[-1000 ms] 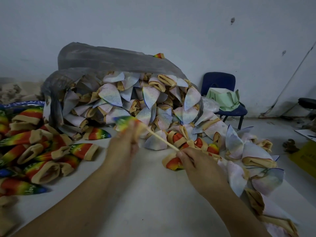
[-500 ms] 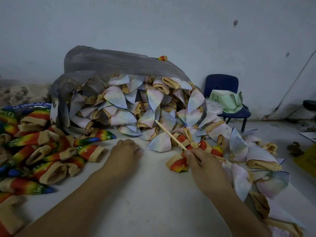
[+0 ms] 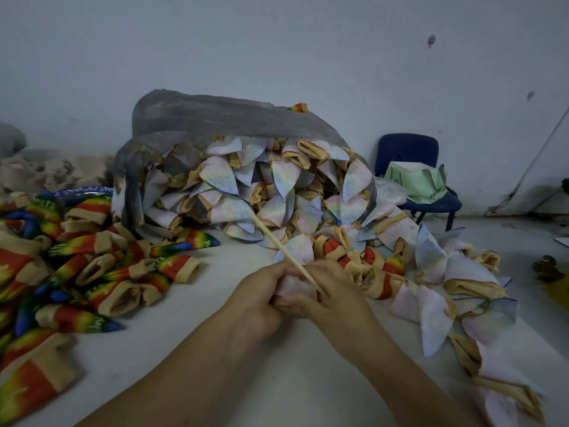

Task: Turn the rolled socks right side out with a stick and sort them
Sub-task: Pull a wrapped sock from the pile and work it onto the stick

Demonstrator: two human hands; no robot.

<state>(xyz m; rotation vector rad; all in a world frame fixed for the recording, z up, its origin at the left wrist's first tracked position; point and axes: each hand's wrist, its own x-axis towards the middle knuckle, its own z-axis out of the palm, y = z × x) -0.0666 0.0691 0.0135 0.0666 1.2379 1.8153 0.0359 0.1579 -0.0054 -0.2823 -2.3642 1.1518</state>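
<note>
White lettering on rainbow socks [image 3: 197,242], too blurry to read; no other legible txt.

The stick [image 3: 277,243] has its lower end hidden under the right hand [image 3: 335,300], which with the left hand [image 3: 261,300] covers most of the pale sock [image 3: 289,286]. The rainbow sock pile [image 3: 92,263] runs off the left edge; a dark clump [image 3: 546,268] at far right is too small to identify.

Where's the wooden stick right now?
Head view, centre: the right hand pinches the stick over a pale sock gripped by the left hand, tip slanting up-left toward the sock pile.
</note>
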